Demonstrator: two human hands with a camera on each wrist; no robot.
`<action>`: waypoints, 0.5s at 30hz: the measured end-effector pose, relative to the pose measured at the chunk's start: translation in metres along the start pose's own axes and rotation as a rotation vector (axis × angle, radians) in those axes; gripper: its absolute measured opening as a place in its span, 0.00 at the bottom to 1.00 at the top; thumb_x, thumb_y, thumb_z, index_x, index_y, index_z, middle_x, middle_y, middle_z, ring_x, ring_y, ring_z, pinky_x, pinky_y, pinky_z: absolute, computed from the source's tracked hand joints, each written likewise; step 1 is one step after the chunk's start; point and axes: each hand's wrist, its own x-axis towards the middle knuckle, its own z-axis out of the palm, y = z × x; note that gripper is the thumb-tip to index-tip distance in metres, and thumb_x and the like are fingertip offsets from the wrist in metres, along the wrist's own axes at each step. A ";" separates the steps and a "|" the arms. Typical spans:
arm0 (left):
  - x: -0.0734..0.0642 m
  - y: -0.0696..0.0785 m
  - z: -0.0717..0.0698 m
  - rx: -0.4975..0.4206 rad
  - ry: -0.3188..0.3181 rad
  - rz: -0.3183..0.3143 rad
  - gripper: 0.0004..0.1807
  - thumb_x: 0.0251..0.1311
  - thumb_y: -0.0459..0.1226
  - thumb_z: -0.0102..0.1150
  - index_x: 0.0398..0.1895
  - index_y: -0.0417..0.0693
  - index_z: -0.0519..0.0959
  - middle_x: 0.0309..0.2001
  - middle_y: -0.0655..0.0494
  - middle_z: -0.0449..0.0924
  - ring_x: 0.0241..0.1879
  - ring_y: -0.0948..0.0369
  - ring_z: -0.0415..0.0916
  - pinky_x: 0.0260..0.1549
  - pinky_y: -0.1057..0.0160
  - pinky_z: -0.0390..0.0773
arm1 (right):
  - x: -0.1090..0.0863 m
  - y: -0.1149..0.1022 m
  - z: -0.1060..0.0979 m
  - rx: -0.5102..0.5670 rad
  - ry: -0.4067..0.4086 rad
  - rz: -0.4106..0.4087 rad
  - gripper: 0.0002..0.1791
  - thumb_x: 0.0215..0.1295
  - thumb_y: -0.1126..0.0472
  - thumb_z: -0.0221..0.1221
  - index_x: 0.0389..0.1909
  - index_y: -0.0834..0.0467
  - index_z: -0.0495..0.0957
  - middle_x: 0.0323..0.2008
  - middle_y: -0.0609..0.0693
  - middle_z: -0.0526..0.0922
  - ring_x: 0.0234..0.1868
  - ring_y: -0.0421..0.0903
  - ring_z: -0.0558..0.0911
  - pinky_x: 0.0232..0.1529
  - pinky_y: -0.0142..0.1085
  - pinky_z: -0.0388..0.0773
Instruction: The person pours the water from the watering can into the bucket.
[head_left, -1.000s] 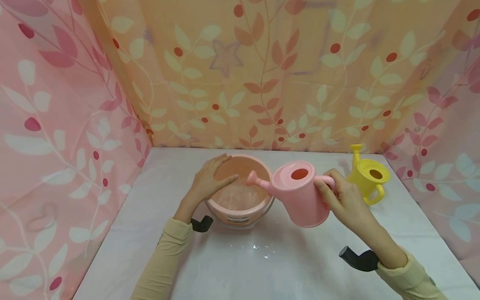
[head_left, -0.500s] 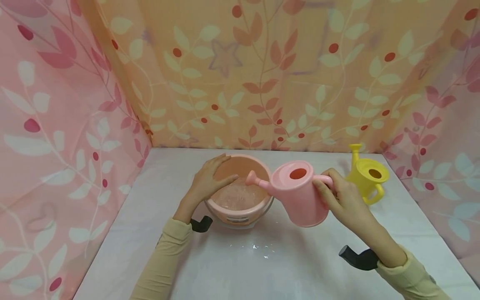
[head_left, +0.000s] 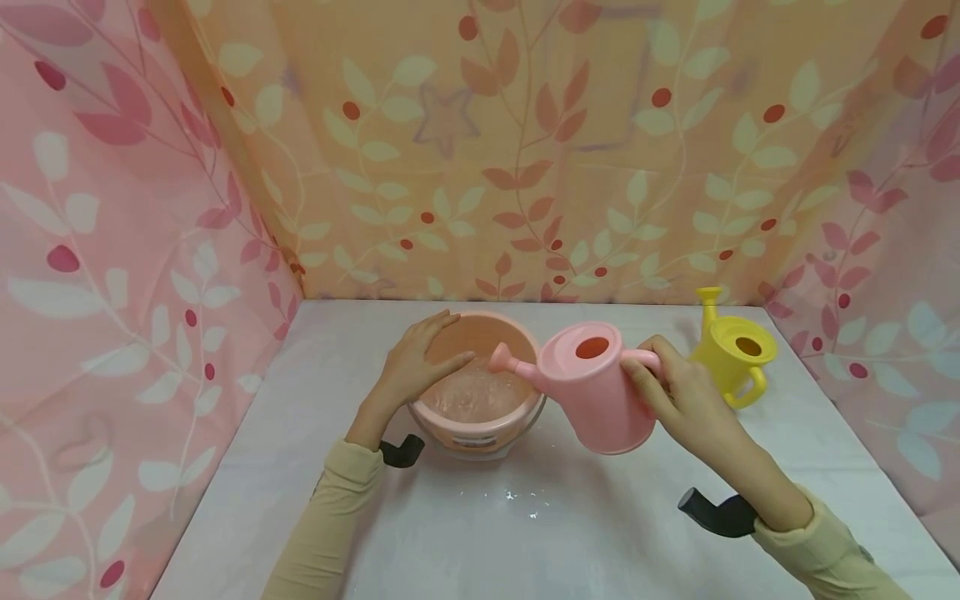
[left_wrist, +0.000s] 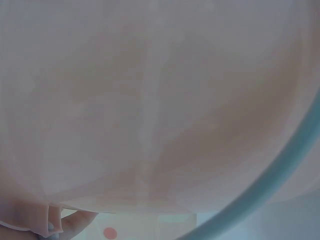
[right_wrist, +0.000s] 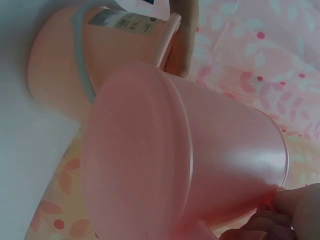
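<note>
My right hand grips the handle of a pink watering can, held in the air right of a peach bucket. The can leans left, its spout over the bucket's inside. Rippled, bubbly water shows in the bucket. My left hand holds the bucket's left rim, thumb over the inside and fingers along the edge. In the left wrist view the bucket wall fills most of the picture. The right wrist view shows the can's base and side, with the bucket behind.
A yellow watering can stands at the back right of the white table. Drops of water lie in front of the bucket. Leaf-patterned cloth surrounds the table at the back and sides.
The pink watering can has shifted slightly left, its spout staying over the bucket. Ripples in the bucket's water have changed shape. My left hand keeps its place on the rim.
</note>
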 end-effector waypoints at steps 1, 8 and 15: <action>0.000 0.000 0.000 0.000 0.002 0.004 0.38 0.43 0.69 0.45 0.61 0.72 0.59 0.64 0.68 0.54 0.64 0.60 0.49 0.53 0.42 0.56 | 0.000 0.000 0.000 0.002 -0.004 0.001 0.08 0.60 0.56 0.53 0.34 0.55 0.67 0.21 0.43 0.72 0.22 0.39 0.71 0.21 0.28 0.73; -0.002 -0.001 0.000 -0.002 0.002 -0.004 0.39 0.42 0.69 0.45 0.61 0.72 0.59 0.64 0.68 0.54 0.64 0.60 0.49 0.53 0.41 0.56 | 0.001 0.000 0.000 -0.003 -0.009 -0.005 0.08 0.60 0.55 0.52 0.34 0.55 0.67 0.22 0.44 0.73 0.22 0.39 0.71 0.21 0.28 0.73; 0.000 -0.001 0.000 0.016 -0.003 0.010 0.38 0.42 0.69 0.45 0.61 0.73 0.57 0.64 0.68 0.52 0.64 0.60 0.49 0.54 0.42 0.56 | 0.002 0.002 0.000 -0.002 0.010 -0.036 0.07 0.60 0.58 0.54 0.33 0.56 0.68 0.21 0.43 0.72 0.21 0.39 0.70 0.20 0.28 0.72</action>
